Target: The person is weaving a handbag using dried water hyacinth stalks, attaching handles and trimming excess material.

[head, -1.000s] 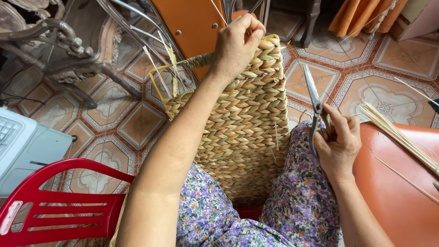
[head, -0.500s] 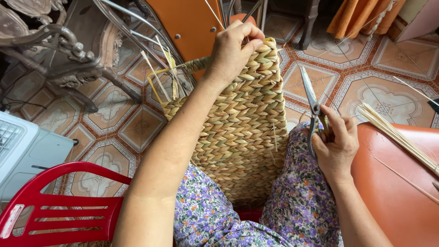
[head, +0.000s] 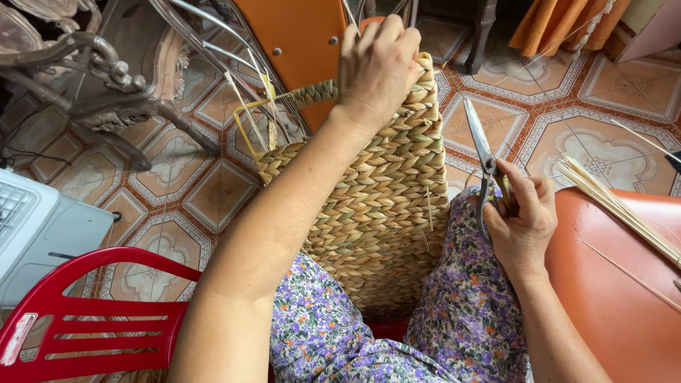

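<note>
A woven straw basket (head: 383,206) made of thick braided strands rests between my knees, against my floral-patterned clothing. My left hand (head: 376,67) grips its top rim at the far edge, fingers curled over the weave. My right hand (head: 521,220) rests on my right knee and holds a pair of metal scissors (head: 479,152), blades pointing up and away, closed. Loose straw ends and thin wire spokes stick out of the basket's left side.
A red plastic chair (head: 92,319) stands at lower left, beside a white appliance (head: 35,234). An orange seat (head: 617,291) at right carries a bundle of pale thin reeds (head: 613,209). Carved wooden furniture (head: 92,78) and an orange panel (head: 298,42) stand on the patterned tile floor.
The view has shifted slightly; my left hand stays on the basket rim and my right hand keeps the scissors on my knee. Little else moved.
</note>
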